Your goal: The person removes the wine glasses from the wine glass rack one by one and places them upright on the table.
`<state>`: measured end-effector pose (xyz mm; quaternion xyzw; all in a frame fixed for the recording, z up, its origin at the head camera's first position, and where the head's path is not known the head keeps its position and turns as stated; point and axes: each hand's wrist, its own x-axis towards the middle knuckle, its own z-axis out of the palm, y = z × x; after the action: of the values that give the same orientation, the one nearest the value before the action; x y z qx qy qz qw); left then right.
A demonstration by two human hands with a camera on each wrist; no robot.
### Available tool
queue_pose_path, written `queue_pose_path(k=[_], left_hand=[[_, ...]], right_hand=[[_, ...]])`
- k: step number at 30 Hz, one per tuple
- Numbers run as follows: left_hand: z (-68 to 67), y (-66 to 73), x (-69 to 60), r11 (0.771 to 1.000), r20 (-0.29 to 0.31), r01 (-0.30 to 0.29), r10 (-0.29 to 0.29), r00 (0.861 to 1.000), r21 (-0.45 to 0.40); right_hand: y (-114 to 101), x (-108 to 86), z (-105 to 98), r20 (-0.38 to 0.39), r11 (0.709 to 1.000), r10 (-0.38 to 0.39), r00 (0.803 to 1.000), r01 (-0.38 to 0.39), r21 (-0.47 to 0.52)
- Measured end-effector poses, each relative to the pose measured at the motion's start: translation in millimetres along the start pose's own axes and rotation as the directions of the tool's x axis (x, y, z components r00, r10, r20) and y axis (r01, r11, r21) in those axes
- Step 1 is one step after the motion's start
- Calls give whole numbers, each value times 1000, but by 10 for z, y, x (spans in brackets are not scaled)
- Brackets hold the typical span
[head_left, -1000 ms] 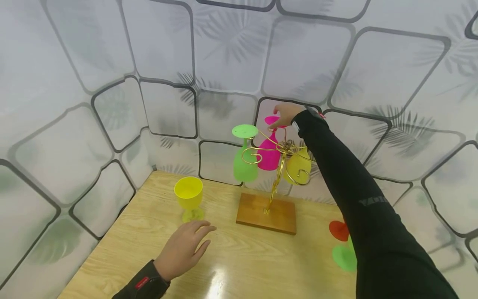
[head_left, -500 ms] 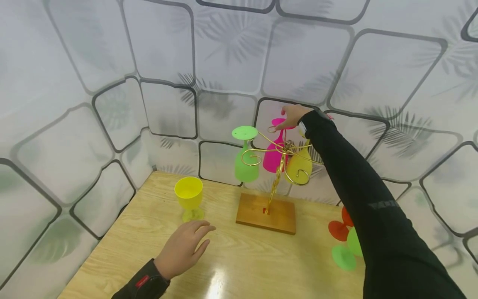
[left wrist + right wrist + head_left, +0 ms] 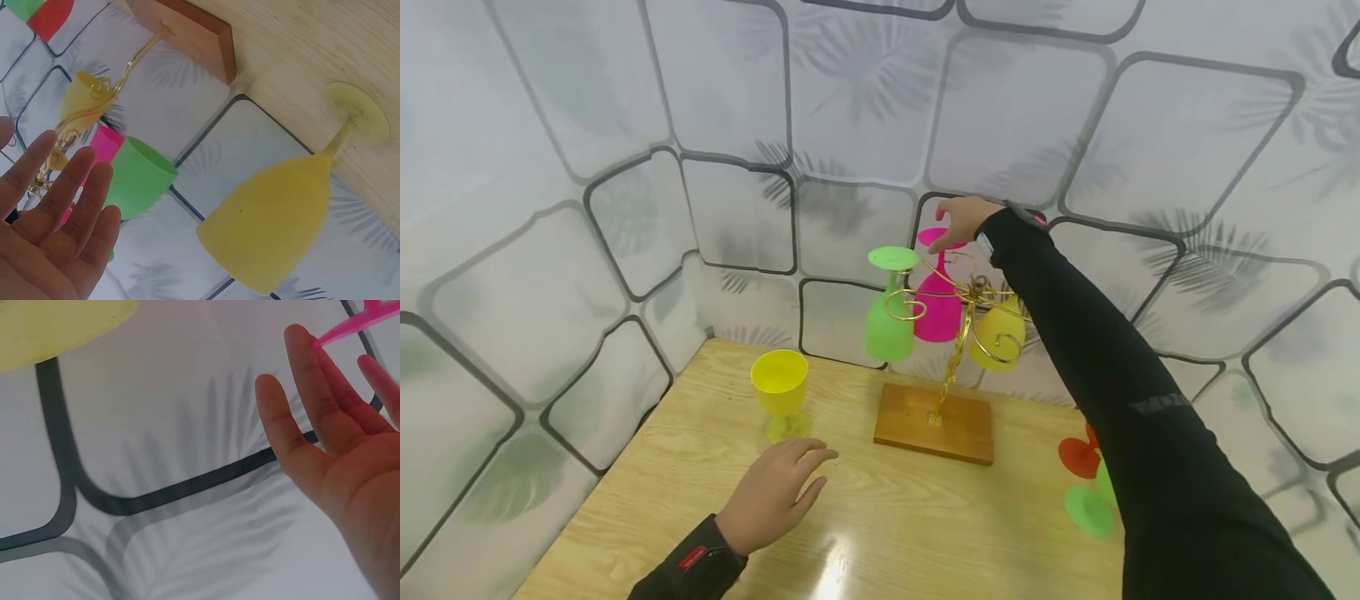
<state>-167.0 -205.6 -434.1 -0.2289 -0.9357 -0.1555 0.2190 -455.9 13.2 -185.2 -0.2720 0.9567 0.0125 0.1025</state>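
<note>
My right hand (image 3: 966,220) is at the flat foot of an upside-down pink goblet (image 3: 937,312), gripping its rim between thumb and fingers. The right wrist view shows fingertips against the edge of the pink foot (image 3: 362,324). The goblet hangs at a gold wire rack (image 3: 977,292) on a wooden base (image 3: 934,422). A green goblet (image 3: 889,325) and a yellow goblet (image 3: 997,340) also hang there inverted. Low over the table, my left hand (image 3: 772,493) holds nothing, fingers loosely extended. It is nearest to an upright yellow goblet (image 3: 780,387), also large in the left wrist view.
A red goblet (image 3: 1078,457) and a green goblet (image 3: 1089,510) stand at the table's right, partly hidden by my right sleeve (image 3: 1120,375). A patterned wall covering (image 3: 850,225) rises right behind the rack. Curled gold wire arms stick out around the hanging goblets.
The pink goblet and my right hand shifted right, then back left, ending closer to the green hanging goblet. That green goblet tilts slightly now. My left hand has stayed almost still.
</note>
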Motion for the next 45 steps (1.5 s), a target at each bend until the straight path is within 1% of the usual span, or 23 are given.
queue_pose_path(k=[5, 8, 11, 14, 16, 22, 25, 29, 31, 36, 40, 43, 45], left_hand=[[-25, -34, -37, 1000, 3, 13, -13, 1000, 12], [-36, -53, -54, 1000, 4, 20, -20, 1000, 14], [-45, -69, -66, 1000, 0, 24, -24, 1000, 15], [-58, -83, -77, 999, -1, 32, -32, 999, 8], [-66, -93, -87, 999, 1, 41, -41, 999, 6], [-91, -7, -117, 999, 10, 45, -45, 999, 2], [-101, 33, -134, 999, 11, 41, -41, 999, 3], [-113, 82, -148, 999, 7, 37, -37, 999, 8], [-119, 103, -151, 999, 2, 32, -32, 999, 11], [-139, 138, -133, 1000, -33, -7, 8, 999, 26], [-170, 162, -97, 998, -56, -43, 46, 997, 40], [-196, 186, -70, 997, -57, -62, 64, 996, 37], [-214, 209, -58, 997, -52, -69, 70, 996, 29]], right_hand=[[-135, 140, 64, -49, 1000, -10, 999, 10, -7], [-232, 227, 86, -77, 997, -49, 996, 44, -62], [-358, 309, 94, -74, 993, -74, 995, 66, -96], [-500, 373, 100, -57, 993, -91, 994, 86, -83], [-593, 417, 114, -49, 991, -115, 992, 111, -78], [-782, 341, 130, -50, 979, -190, 981, 186, -80], [-882, 277, 138, -46, 972, -231, 972, 228, -65], [-1025, 181, 151, -40, 963, -267, 963, 265, -49], [-1091, 138, 159, -30, 956, -289, 957, 288, -54], [-1236, 5, 155, -15, 940, -338, 941, 337, -53], [-1339, -156, 150, -23, 929, -368, 929, 367, -31], [-1406, -335, 176, -28, 911, -412, 911, 411, -19], [-1436, -477, 212, -27, 892, -453, 891, 453, -3]])
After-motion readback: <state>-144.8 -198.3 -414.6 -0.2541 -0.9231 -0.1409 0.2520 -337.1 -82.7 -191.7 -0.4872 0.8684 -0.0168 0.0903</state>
